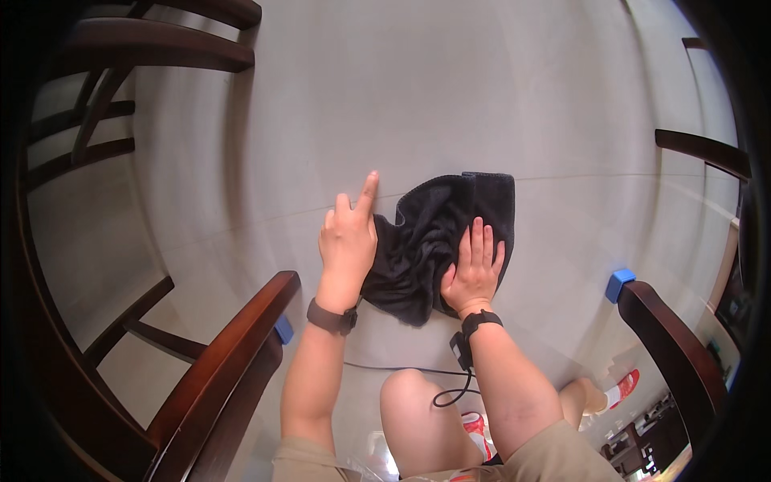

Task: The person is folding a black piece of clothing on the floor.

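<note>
A black cloth (415,259) with a stitched edge lies rumpled on the pale tiled floor, its upper right corner flatter than the rest. My right hand (476,265) rests palm down on the right part of the cloth, fingers spread. At the cloth's left edge is my left hand (348,241), back upward, with the index finger stretched forward and the other visible fingers bent. Its thumb and palm are hidden, so whether it pinches the cloth does not show. Both wrists wear dark bands, and a black cable (455,397) hangs from the right one.
Dark wooden furniture legs flank me: one at left (229,355), another at right (668,337) with a blue end cap (619,285). More wooden furniture (162,42) stands at upper left. My bent knee (415,416) is close below the cloth. A tile joint crosses the floor.
</note>
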A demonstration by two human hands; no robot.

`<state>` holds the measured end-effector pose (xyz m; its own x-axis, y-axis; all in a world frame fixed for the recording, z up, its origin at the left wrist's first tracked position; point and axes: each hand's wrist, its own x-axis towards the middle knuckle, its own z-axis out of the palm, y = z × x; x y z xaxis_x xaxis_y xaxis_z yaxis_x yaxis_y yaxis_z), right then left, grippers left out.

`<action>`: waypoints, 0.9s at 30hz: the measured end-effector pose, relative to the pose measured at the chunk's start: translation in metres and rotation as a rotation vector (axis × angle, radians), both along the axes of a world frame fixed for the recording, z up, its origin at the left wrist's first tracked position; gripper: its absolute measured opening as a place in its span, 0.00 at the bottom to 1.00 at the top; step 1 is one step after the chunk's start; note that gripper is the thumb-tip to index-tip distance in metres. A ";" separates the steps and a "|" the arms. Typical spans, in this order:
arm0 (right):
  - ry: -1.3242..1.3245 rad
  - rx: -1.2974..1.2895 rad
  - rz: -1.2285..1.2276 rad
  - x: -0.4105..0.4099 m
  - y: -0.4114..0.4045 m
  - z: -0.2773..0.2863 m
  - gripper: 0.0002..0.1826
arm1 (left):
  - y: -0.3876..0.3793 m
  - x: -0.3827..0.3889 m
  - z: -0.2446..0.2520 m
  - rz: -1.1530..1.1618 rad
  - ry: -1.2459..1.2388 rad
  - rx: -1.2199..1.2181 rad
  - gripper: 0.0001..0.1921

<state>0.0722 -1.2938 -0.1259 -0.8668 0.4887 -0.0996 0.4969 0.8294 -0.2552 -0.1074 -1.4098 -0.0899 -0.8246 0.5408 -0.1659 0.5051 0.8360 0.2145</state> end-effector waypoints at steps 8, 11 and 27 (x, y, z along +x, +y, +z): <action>0.004 -0.008 -0.001 -0.001 -0.001 0.001 0.39 | -0.002 0.008 0.005 0.045 -0.053 0.021 0.24; 0.000 -0.001 0.000 0.000 0.000 0.002 0.39 | -0.002 0.006 -0.001 0.008 0.011 0.035 0.25; -0.003 -0.013 0.008 -0.002 -0.001 0.001 0.41 | -0.002 0.004 -0.002 -0.008 -0.008 0.065 0.23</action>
<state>0.0705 -1.2949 -0.1252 -0.8706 0.4799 -0.1085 0.4907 0.8302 -0.2646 -0.1039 -1.4123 -0.0922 -0.8192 0.5570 -0.1365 0.5096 0.8162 0.2722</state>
